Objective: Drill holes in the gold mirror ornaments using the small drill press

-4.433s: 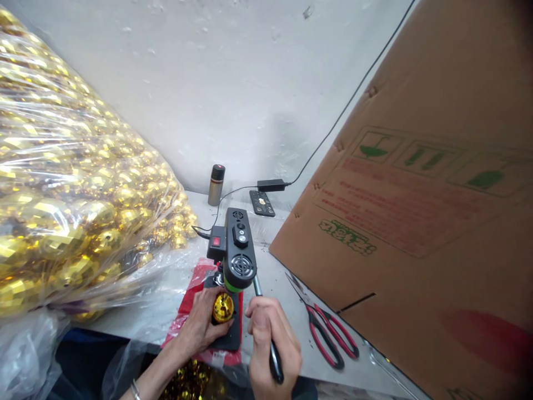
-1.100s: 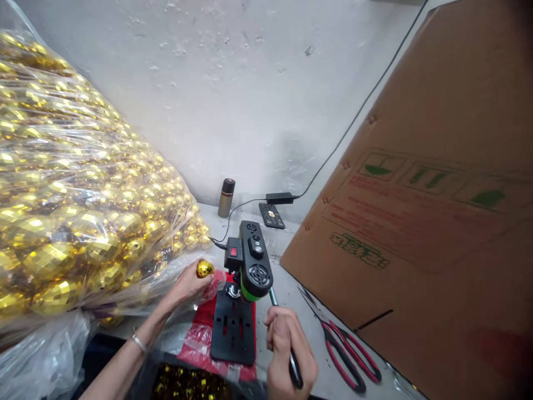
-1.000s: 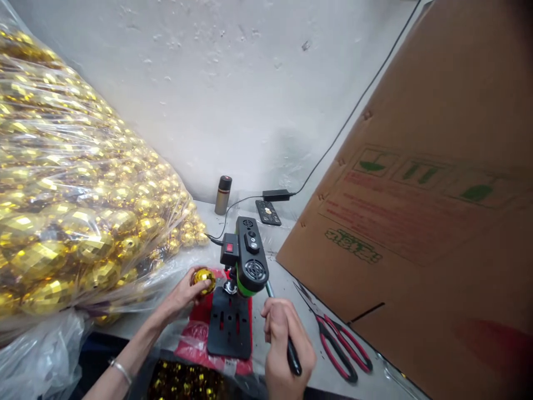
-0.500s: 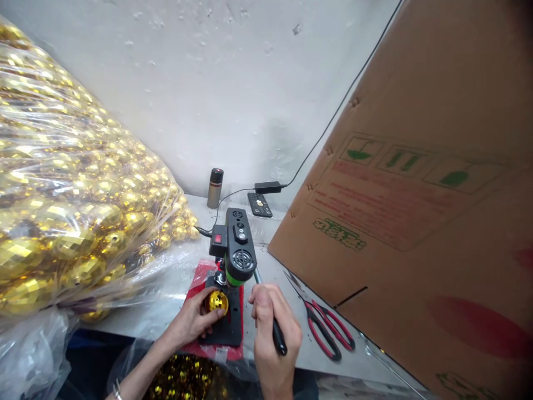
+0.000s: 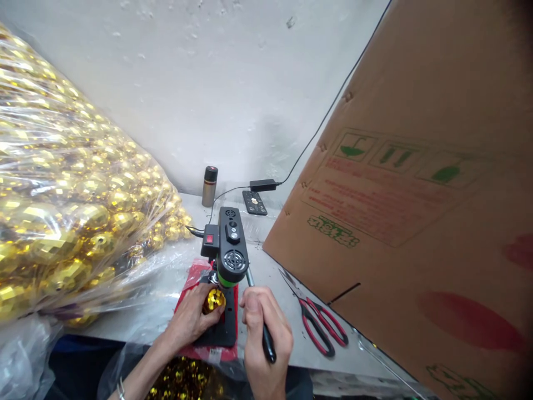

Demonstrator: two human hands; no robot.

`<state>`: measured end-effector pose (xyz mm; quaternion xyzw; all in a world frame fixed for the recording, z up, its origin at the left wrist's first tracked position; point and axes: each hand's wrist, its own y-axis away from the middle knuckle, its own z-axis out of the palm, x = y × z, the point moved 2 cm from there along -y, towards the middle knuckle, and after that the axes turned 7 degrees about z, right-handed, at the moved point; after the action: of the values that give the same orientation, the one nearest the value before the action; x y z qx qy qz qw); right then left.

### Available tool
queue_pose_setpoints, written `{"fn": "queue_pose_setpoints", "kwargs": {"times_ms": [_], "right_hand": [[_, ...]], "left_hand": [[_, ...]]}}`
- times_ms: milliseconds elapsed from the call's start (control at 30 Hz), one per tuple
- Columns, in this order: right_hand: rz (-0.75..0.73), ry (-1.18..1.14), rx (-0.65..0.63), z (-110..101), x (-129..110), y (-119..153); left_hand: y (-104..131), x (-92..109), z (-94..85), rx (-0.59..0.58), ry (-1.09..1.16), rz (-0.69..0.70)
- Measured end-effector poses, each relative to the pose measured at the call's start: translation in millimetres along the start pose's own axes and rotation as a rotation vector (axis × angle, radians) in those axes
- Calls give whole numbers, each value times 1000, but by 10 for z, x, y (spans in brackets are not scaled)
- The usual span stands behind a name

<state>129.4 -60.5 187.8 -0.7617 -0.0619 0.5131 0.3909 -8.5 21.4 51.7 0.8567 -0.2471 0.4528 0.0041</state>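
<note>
My left hand (image 5: 195,315) grips a shiny gold faceted ball (image 5: 215,300) by its sides, on the black base plate (image 5: 220,333) of a small drill press (image 5: 232,244). The ball sits just below the green-ringed end of the press head; the contact point between them is hidden. My right hand (image 5: 266,328) is closed around the black handle of the press lever (image 5: 268,344), to the right of the head. A red sheet (image 5: 187,350) lies under the base.
A clear bag of gold balls (image 5: 83,194) fills the left. Scissors (image 5: 318,319) lie right of my right hand, beside a large cardboard box (image 5: 395,194). Behind the press are a bottle (image 5: 209,186), a phone (image 5: 254,203) and a power adapter (image 5: 263,185). Gold pieces (image 5: 183,380) lie below the table edge.
The whole view has shifted slightly, with the scene moving left. Both hands keep their holds on the ball and lever; no other clear change shows.
</note>
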Motion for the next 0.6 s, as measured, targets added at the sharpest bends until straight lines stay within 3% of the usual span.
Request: {"fn": "queue_pose_setpoints", "kwargs": {"times_ms": [100, 200, 433, 600], "right_hand": [[-9, 16, -6, -9, -2, 9], [-31, 18, -5, -17, -4, 6], [-48, 10, 17, 9, 111, 106], [-151, 28, 36, 58, 291, 256]], "left_hand": [[27, -55, 150, 81, 15, 64], [43, -87, 238, 49, 72, 52], [41, -98, 245, 30, 66, 22], [55, -89, 258, 37, 58, -10]]}}
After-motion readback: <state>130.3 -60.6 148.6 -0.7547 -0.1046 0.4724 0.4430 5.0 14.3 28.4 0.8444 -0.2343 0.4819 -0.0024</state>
